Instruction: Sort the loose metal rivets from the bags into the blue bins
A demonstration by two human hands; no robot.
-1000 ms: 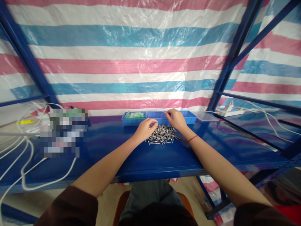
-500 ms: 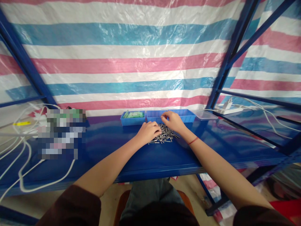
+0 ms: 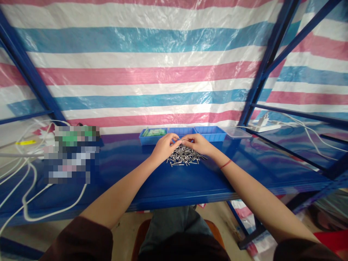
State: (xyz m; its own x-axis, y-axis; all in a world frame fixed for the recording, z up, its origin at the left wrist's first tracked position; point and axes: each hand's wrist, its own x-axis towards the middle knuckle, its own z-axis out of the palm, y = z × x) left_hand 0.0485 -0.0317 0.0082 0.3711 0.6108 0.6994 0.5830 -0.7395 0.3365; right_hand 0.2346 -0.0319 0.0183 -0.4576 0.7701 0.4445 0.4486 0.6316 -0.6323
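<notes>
A pile of thin metal rivets (image 3: 185, 156) lies on the blue bench top below my hands. Just above it, my left hand (image 3: 165, 146) is closed in a pinch at one end of a single silver rivet (image 3: 180, 139). My right hand (image 3: 199, 143), with a red string on the wrist, pinches from the other side, its fingertips meeting the same rivet. Fingers partly hide the piece. Close behind the hands stand a blue bin (image 3: 153, 141) holding green packets and a blue divided bin (image 3: 210, 137).
A clear plastic lid (image 3: 239, 134) lies right of the bins. White cables (image 3: 29, 174) and blurred-out items spread over the left side. A white power strip (image 3: 265, 127) sits at the right. Blue steel posts (image 3: 254, 83) frame the bench before a striped sheet (image 3: 152, 58).
My left hand has lifted off the pile and moved slightly left with a rivet. My right hand has come down from in front of the divided bin to meet it.
</notes>
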